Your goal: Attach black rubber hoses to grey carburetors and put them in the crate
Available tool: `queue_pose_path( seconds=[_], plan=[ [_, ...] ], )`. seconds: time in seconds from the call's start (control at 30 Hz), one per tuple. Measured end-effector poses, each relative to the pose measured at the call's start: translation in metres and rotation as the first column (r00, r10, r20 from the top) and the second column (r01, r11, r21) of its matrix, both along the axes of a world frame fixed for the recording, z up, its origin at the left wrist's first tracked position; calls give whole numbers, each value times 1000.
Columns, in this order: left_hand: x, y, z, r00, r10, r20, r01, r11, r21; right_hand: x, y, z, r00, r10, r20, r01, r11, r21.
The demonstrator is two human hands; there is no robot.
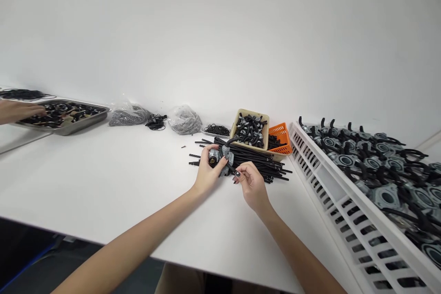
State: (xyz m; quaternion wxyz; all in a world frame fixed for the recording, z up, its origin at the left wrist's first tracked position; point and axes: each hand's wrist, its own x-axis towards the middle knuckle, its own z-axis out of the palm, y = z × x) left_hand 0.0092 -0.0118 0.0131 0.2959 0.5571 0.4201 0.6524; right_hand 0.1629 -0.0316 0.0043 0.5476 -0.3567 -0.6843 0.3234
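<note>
My left hand (207, 171) is closed around a grey metal carburetor (225, 152) with black fittings, held just above the white table. From its lower side a short black rubber hose (231, 170) sticks out toward the right. My right hand (252, 184) pinches the end of that hose between thumb and fingers. Behind both hands lies a pile of loose black rubber hoses (255, 156), partly covered by the hands and the carburetor.
A white slatted crate (330, 179) full of carburetors stands at right. Behind the hoses are a beige bin (235, 121) of small parts and an orange basket (284, 135). Bagged parts (185, 119) lie along the wall. Another person's hand (20, 111) reaches into a metal tray (82, 123).
</note>
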Motion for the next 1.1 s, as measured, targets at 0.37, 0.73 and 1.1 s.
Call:
queue_pose_path(
  seconds=[0.37,0.73,1.1],
  plan=[
    [2,-8,4,967,-138,213,167,977,-129,-3,9,-11,997,18,-72,-23,997,-69],
    [2,-9,6,887,-219,406,328,919,-220,3,9,-11,994,-103,-33,98,986,-138],
    [8,-9,-4,832,-321,453,449,869,-208,-13,-4,-7,999,6,-32,-9,995,-99]
  ],
)
